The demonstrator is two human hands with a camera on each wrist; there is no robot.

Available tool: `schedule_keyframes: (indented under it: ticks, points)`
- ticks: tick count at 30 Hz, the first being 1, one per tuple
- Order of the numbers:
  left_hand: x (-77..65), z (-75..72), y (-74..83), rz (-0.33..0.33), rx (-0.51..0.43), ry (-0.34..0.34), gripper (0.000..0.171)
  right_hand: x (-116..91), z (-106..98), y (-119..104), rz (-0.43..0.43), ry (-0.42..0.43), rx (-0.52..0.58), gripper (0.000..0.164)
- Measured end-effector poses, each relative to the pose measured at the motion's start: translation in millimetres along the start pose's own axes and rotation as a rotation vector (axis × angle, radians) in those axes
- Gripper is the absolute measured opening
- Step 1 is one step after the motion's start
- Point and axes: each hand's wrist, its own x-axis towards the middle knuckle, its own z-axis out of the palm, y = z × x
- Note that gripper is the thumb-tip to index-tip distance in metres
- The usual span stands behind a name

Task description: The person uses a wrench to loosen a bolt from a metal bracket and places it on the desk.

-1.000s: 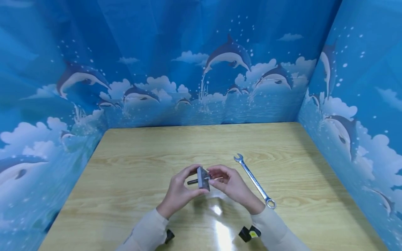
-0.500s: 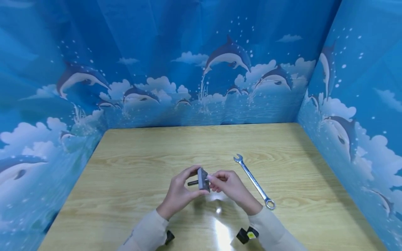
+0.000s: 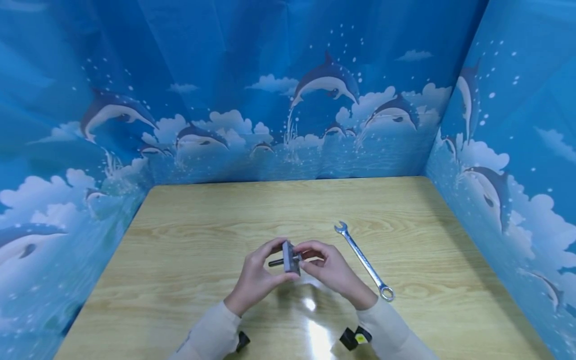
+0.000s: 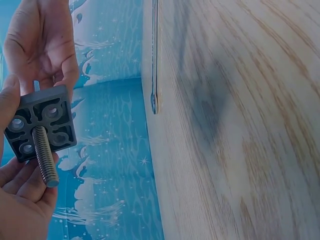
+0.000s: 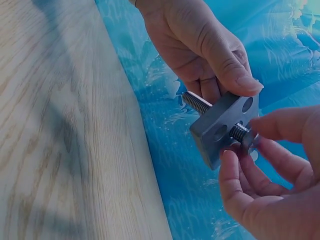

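Held by its edges in my left hand [image 3: 257,272] is a square grey plate [image 5: 212,127] with holes near its corners. A threaded metal bolt [image 4: 44,155] runs through its middle, and the long threaded end sticks out on the left side. On the other face, a short stretch of thread and the bolt's head [image 5: 250,142] stand out from the plate. My right hand [image 3: 333,269] has its fingers at that head and pinches it, covering part of it. Both hands are above the table, with the plate standing on edge between them.
A silver combination wrench [image 3: 365,260] lies on the wood-grain table [image 3: 202,215], just right of my right hand. Blue dolphin-print sheets [image 3: 252,90] stand behind the table and at its sides.
My right fingers have shifted round the bolt head, closing in half a second ago and now spread a little again. The left hand and plate stay almost in place.
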Motion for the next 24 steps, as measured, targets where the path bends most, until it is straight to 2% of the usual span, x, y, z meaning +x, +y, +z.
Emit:
schedule_keyframes:
  ticks: [4, 19, 22, 24]
  points:
    - [0.0, -1.0, -0.4, 0.001, 0.000, 0.001, 0.077, -0.6, -0.6, -0.1, 0.020, 0.000, 0.001, 0.035]
    - [-1.1, 0.3, -3.2, 0.053, 0.005, 0.018, 0.076, 1.9, 1.9, 1.7, 0.176, 0.073, 0.007, 0.033]
    - [-1.0, 0.7, -2.8, 0.050, 0.010, 0.014, 0.076, 1.5, 2.1, 1.3, 0.165, 0.069, 0.001, 0.029]
    - [-1.0, 0.6, -2.3, 0.040, 0.013, 0.016, 0.076, 1.0, 1.8, 1.9, 0.122, 0.055, -0.021, 0.027]
